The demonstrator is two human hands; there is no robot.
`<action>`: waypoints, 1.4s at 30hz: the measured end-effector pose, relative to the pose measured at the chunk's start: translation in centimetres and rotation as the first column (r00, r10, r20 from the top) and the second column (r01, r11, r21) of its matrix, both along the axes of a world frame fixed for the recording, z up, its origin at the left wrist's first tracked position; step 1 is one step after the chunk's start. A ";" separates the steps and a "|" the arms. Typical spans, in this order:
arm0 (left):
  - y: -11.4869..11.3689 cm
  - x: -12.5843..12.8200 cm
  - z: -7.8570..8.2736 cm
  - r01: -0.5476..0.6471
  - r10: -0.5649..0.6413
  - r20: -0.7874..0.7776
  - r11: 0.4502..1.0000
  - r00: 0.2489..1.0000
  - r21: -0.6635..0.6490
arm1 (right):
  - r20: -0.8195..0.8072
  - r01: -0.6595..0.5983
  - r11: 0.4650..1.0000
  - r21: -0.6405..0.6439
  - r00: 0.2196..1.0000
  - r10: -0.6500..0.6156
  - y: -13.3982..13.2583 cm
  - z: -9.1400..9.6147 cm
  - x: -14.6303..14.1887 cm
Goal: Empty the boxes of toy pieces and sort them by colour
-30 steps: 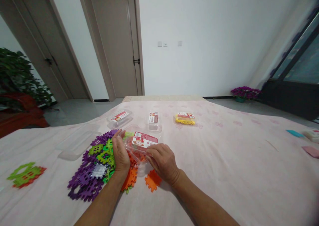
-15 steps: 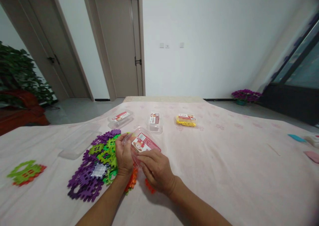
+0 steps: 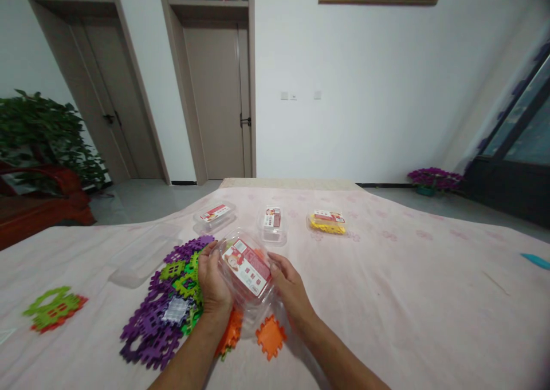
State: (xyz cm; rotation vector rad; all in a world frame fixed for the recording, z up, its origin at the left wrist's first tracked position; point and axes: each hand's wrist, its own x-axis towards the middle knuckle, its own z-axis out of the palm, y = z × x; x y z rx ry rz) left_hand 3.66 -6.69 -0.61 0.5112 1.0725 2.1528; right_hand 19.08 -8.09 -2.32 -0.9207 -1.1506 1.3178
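Note:
A clear plastic box (image 3: 246, 270) with a red and white label is held between both hands above the pink tablecloth (image 3: 387, 298). My left hand (image 3: 213, 282) grips its left side, fingers curled round the edge. My right hand (image 3: 291, 287) grips its right side. Orange pieces show inside the box. Under and left of my hands lies a pile of purple, green and orange puzzle tiles (image 3: 165, 304). A single orange tile (image 3: 270, 337) lies just below the box.
Three more labelled clear boxes (image 3: 213, 215) (image 3: 273, 223) (image 3: 327, 222) stand in a row farther back, the right one with yellow pieces. An empty clear lid (image 3: 144, 252) lies at the left. A small green and orange tile group (image 3: 54, 308) sits at the far left.
The box has been lifted and turned so that its label faces me, with my right hand shifted from its front to its right side. The camera has tilted up.

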 end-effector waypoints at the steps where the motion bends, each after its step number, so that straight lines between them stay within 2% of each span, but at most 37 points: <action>1: 0.1 0.0 0.0 0.005 -0.006 0.013 1.000 1.000 0.009 | -0.021 -0.011 1.000 -0.021 1.000 0.011 -0.1 0.2 -0.1; 4: 0.0 0.2 0.1 0.063 -0.063 -0.005 0.998 0.998 0.026 | -0.049 -0.005 0.999 -0.040 0.999 0.003 -0.2 0.7 0.1; 9: -0.3 0.4 0.6 0.283 -0.280 -0.122 0.959 0.952 0.008 | -0.053 0.120 0.992 -0.035 0.991 -0.122 0.8 1.2 1.3; 11: -0.2 0.4 0.7 0.305 -0.303 -0.124 0.952 0.945 -0.007 | -0.073 0.145 0.988 -0.049 0.986 -0.148 1.3 1.1 1.6; 13: -0.1 0.4 0.7 0.238 -0.239 -0.101 0.971 0.966 -0.023 | -0.112 0.140 0.988 -0.061 0.983 -0.146 1.4 0.9 1.7; 16: 0.1 0.4 0.5 0.070 -0.072 -0.041 0.997 0.997 -0.043 | -0.160 0.118 0.991 -0.064 0.979 -0.127 1.1 0.4 1.2; 22: 0.9 -0.5 0.3 -0.096 0.096 -0.013 0.995 0.995 -0.021 | -0.153 0.060 0.988 -0.141 0.985 -0.081 -0.3 -0.1 -0.4; 25: 1.3 -1.0 0.2 -0.145 0.145 0.007 0.989 0.989 0.003 | -0.176 -0.024 0.979 -0.201 0.984 -0.012 -0.9 0.1 -1.0; 28: 1.5 -1.2 -0.2 -0.128 0.128 0.037 0.992 0.991 0.000 | -0.208 -0.080 0.970 -0.230 0.978 0.031 -1.2 0.4 -1.3; 33: 1.5 -1.2 -1.0 -0.024 0.023 -0.059 1.000 0.998 -0.018 | -0.208 0.009 0.987 -0.158 0.977 -0.043 -0.8 0.7 -1.0; 37: 1.2 -1.1 -0.9 0.142 -0.145 -0.227 0.989 0.963 -0.031 | -0.200 0.110 0.990 -0.094 0.972 -0.126 0.2 1.2 -0.1; 40: 0.8 -1.0 -0.3 0.341 -0.345 -0.287 0.938 0.894 -0.065 | -0.210 0.183 0.979 -0.089 0.957 -0.198 1.0 1.7 0.8; 42: 0.4 -1.2 0.3 0.509 -0.512 -0.245 0.857 0.823 -0.081 | -0.219 0.204 0.972 -0.113 0.949 -0.225 1.6 2.1 1.5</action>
